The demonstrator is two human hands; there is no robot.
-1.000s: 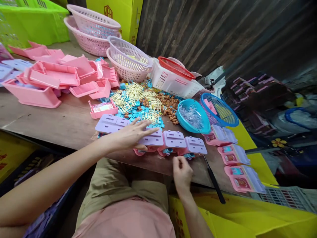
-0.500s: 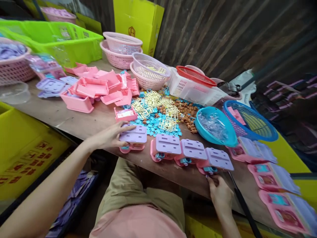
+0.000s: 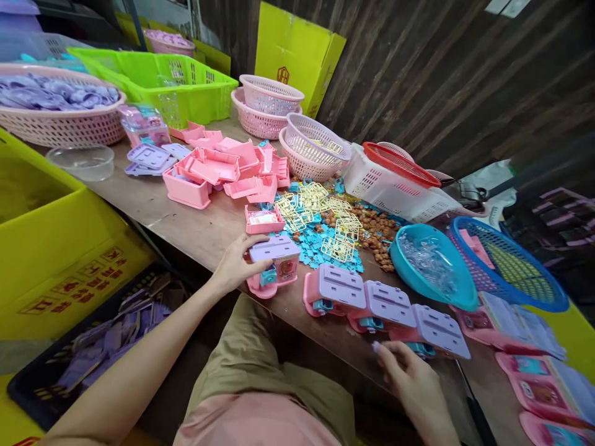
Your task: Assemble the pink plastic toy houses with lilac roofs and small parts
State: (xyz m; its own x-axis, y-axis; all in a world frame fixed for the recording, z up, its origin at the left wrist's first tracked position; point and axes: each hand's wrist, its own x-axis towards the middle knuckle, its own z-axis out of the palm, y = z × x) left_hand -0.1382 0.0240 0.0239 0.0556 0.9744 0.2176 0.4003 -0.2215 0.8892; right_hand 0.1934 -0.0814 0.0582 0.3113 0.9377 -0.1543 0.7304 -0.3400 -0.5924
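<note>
My left hand [image 3: 236, 265] grips a small pink plastic toy box with a lilac lid [image 3: 275, 248] near the table's front edge, thumb in front and fingers behind. A blue part shows on the box's front side. To its right stand three similar toy boxes [image 3: 341, 285], lilac lids up, in a slanting row. My right hand [image 3: 411, 378] is in front of the row's right end, apart from the boxes. Its thumb and index finger are pinched together, with a tiny lilac bit at the tips, too small to name.
Behind lie blue pieces [image 3: 316, 244], cream sprue frames [image 3: 339, 248], brown pieces [image 3: 379, 229] and pink trays [image 3: 209, 167]. A blue bowl [image 3: 430, 266] holds clear parts. A black-handled tool [image 3: 481, 421] lies at the right, near more toy boxes [image 3: 542, 384]. A yellow carton [image 3: 69, 248] stands left.
My view has swung left. The left hand's toy box has turned, so its side now shows more. My right hand has drawn away from the end box of the row, toward the left.
</note>
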